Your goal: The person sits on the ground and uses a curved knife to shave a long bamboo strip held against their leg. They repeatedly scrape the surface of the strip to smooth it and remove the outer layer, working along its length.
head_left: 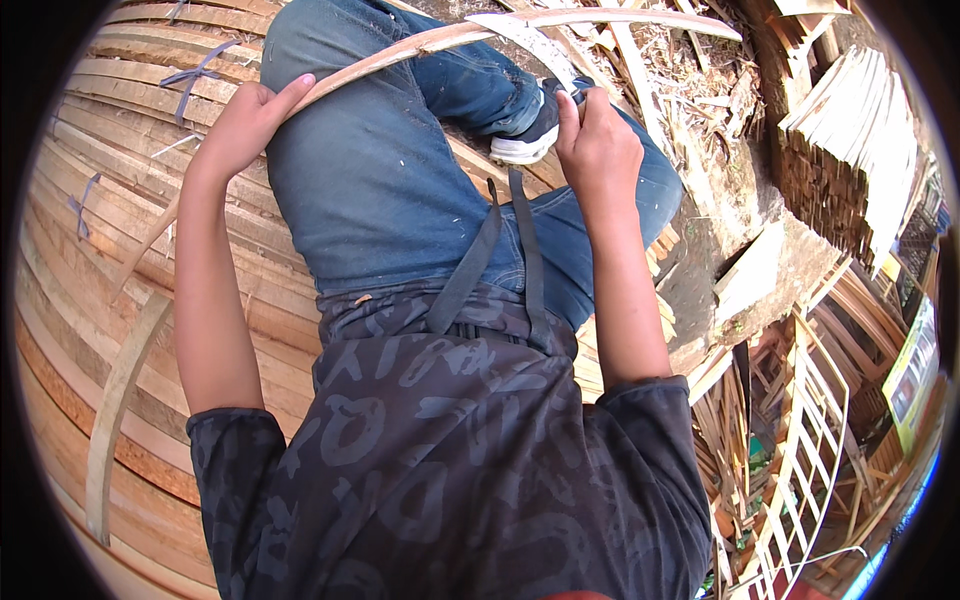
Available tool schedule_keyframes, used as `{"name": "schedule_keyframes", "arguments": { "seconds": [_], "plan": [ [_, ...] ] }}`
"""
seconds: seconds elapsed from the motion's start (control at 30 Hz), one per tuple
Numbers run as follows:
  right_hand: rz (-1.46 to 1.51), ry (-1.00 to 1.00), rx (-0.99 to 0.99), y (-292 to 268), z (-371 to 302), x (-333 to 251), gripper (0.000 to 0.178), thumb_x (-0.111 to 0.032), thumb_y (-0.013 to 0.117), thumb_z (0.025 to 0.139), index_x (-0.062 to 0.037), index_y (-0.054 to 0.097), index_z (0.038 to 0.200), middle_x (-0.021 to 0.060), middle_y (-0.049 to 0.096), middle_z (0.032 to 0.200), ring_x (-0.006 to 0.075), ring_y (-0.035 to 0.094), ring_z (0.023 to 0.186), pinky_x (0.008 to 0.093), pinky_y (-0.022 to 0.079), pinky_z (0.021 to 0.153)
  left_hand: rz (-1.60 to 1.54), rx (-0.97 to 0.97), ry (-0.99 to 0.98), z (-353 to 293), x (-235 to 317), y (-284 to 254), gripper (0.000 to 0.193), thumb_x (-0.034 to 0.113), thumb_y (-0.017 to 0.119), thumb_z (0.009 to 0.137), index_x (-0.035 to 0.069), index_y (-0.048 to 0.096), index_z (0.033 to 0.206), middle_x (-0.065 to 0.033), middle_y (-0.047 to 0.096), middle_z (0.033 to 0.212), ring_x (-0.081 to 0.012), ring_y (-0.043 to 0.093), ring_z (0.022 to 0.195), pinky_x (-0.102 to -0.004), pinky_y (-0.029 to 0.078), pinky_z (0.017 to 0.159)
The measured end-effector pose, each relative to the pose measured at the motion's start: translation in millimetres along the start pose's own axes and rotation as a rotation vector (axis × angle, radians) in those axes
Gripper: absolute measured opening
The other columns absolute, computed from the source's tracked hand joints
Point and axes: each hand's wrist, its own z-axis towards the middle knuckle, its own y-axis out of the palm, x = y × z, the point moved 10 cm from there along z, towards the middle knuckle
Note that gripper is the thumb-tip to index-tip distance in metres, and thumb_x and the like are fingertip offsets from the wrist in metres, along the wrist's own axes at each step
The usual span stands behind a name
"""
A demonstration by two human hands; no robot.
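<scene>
My left hand is closed round a long pale wooden strip, its thumb lying along the top. The strip crosses over my knee and reaches far to the right, bowed in this picture. In my right hand is the handle of a large knife, fingers wrapped round it. The knife's broad, pale blade slants up and left to the strip and overlaps its middle. I cannot tell how deep the edge sits in the wood.
Bundled wooden slats, some tied with dark cords, spread along my left. Shavings litter the ground ahead. A cut slat stack stands at the right, beyond a flat block. A light lattice frame leans among scraps at the lower right.
</scene>
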Motion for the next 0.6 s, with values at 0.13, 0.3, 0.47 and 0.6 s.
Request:
{"name": "schedule_keyframes", "arguments": {
  "seconds": [0.13,0.3,0.47,0.6],
  "plan": [
    [-0.054,0.051,0.042,-6.2,9.7,41.9,0.037,-0.035,0.057,0.093,-0.0052,0.049,0.073,0.0146,0.060,0.058,0.0374,0.061,0.055,0.0465,0.047,0.048,0.005,0.002,0.001,1.9,2.4,4.1,0.065,0.057,0.058,0.088,0.013,0.036,0.046,0.0077,0.026,0.048,-0.0053,0.023,0.045,-0.0276,0.019,0.041],
    [-0.099,0.061,0.051,-6.9,15.5,46.6,0.038,-0.036,0.057,0.093,-0.0059,0.048,0.072,0.0149,0.060,0.059,0.0371,0.061,0.054,0.0463,0.047,0.047,0.049,0.008,-0.004,8.8,0.7,1.4,0.068,0.061,0.059,0.085,0.010,0.042,0.044,0.0040,0.030,0.043,-0.0081,0.031,0.039,-0.0280,0.027,0.039],
    [-0.135,0.065,0.041,-5.6,21.3,48.3,0.038,-0.037,0.056,0.093,-0.0059,0.049,0.072,0.0159,0.061,0.061,0.0379,0.062,0.056,0.0470,0.048,0.049,0.041,0.033,-0.008,3.9,4.1,2.1,0.067,0.060,0.058,0.087,0.012,0.037,0.045,0.0064,0.028,0.045,-0.0066,0.027,0.042,-0.0276,0.023,0.040],
    [-0.218,0.206,0.021,-17.0,26.4,98.8,0.037,-0.036,0.054,0.095,-0.0043,0.054,0.075,0.0185,0.063,0.064,0.0408,0.062,0.061,0.0495,0.048,0.055,0.023,0.041,-0.002,2.1,4.5,2.0,0.068,0.061,0.060,0.084,0.009,0.042,0.044,0.0040,0.031,0.043,-0.0084,0.031,0.039,-0.0282,0.028,0.039]
  ]
}}
